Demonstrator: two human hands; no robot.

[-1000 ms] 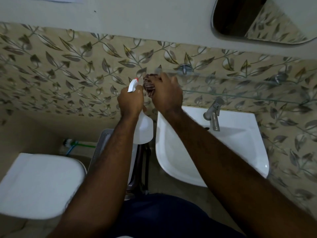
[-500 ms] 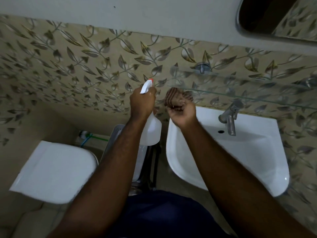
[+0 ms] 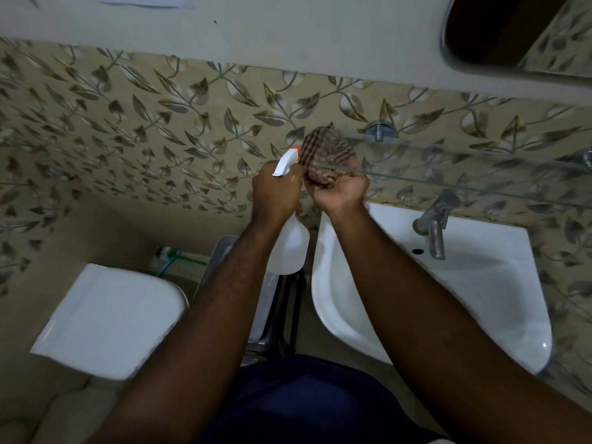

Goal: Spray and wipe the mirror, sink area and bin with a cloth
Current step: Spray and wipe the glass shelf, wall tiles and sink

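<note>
My left hand (image 3: 277, 193) is gripping the white spray bottle (image 3: 288, 248) by its neck, fingers curled round the trigger head. My right hand (image 3: 339, 187) is clutching the bunched checked cloth (image 3: 326, 149). The two hands are working just beside each other, off the left rim of the sink (image 3: 480, 283). The bottle's long axis is running roughly upright, with the body hanging below my fist. The nozzle (image 3: 290, 155) is pointing up and to the right, at the cloth just beside it. The cloth is sitting at the left end of the glass shelf (image 3: 464, 182), by its front edge; whether it is touching the glass I cannot tell. The mirror (image 3: 512, 36) is lying well apart, above and to the right, on my cloth hand's side. I am judging the step in hand to be wetting the cloth, and the right hand to be the nearer one for reaching the mirror or the sink.
</note>
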